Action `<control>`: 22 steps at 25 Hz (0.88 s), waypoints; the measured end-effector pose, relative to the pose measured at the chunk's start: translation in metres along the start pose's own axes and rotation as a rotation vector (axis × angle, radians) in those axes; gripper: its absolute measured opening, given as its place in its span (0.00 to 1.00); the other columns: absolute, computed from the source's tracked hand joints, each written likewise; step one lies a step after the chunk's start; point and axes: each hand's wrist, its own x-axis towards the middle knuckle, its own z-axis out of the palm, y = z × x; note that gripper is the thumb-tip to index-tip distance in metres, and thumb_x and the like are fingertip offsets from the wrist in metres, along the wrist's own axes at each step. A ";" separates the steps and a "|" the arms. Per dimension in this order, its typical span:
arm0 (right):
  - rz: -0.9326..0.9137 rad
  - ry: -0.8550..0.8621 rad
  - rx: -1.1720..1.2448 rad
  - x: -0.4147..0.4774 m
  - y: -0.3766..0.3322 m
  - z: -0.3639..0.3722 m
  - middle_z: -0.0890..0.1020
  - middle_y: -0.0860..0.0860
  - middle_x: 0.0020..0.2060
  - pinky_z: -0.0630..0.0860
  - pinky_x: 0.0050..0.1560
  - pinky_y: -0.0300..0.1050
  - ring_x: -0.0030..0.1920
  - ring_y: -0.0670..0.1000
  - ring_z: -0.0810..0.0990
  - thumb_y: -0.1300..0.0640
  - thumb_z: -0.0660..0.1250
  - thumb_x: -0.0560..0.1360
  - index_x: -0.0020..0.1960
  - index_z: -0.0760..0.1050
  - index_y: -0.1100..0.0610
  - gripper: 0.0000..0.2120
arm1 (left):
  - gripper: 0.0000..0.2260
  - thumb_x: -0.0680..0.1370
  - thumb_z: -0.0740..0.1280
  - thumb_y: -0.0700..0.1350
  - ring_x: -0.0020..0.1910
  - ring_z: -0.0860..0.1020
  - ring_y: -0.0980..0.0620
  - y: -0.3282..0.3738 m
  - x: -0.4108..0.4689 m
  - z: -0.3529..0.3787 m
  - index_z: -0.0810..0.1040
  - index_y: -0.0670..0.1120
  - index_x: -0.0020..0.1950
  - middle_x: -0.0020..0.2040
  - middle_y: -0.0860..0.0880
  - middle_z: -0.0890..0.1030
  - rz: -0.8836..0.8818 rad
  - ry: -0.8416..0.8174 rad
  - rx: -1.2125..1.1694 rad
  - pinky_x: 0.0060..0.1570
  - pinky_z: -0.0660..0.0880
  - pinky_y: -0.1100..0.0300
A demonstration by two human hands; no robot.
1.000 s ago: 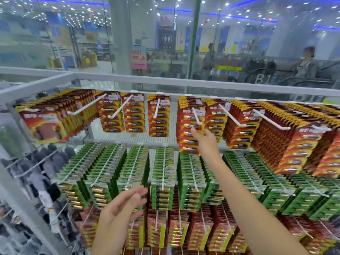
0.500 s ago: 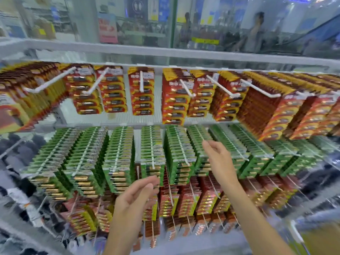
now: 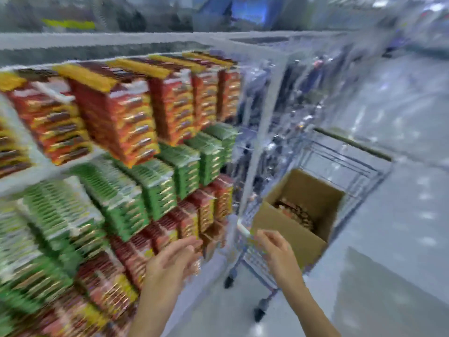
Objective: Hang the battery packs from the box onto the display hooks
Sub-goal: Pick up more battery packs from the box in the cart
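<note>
Hanging in blurred rows on display hooks (image 3: 54,93), red-orange battery packs (image 3: 126,122) sit above green battery packs (image 3: 155,190); print unreadable. More battery packs (image 3: 295,212) lie in the open cardboard box (image 3: 291,235) inside the wire cart (image 3: 340,161). Left hand (image 3: 170,261) is spread and empty; right hand (image 3: 277,251) is relaxed, empty, near the box.

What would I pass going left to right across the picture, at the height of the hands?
Green battery packs → red battery packs → left hand → right hand → floor.
</note>
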 end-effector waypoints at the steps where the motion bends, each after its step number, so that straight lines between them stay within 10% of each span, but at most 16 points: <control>1: 0.014 0.051 0.012 0.012 0.007 -0.027 0.85 0.45 0.41 0.75 0.49 0.44 0.48 0.49 0.82 0.54 0.71 0.80 0.48 0.82 0.53 0.04 | 0.11 0.82 0.66 0.35 0.51 0.84 0.43 -0.003 0.010 0.029 0.87 0.46 0.50 0.50 0.48 0.89 0.000 -0.044 0.018 0.52 0.78 0.48; 10: 0.161 0.262 0.069 0.100 0.050 -0.211 0.84 0.41 0.50 0.75 0.56 0.47 0.56 0.44 0.81 0.40 0.67 0.80 0.53 0.81 0.45 0.11 | 0.09 0.83 0.66 0.40 0.54 0.85 0.45 -0.034 0.097 0.258 0.86 0.47 0.55 0.52 0.51 0.88 -0.100 -0.285 0.180 0.55 0.81 0.48; 22: 0.396 0.409 0.055 0.239 0.076 -0.263 0.85 0.45 0.51 0.77 0.63 0.54 0.56 0.49 0.82 0.42 0.67 0.80 0.54 0.80 0.48 0.11 | 0.08 0.83 0.68 0.43 0.53 0.85 0.50 -0.108 0.278 0.407 0.85 0.49 0.58 0.52 0.52 0.88 -0.329 -0.401 0.329 0.54 0.83 0.52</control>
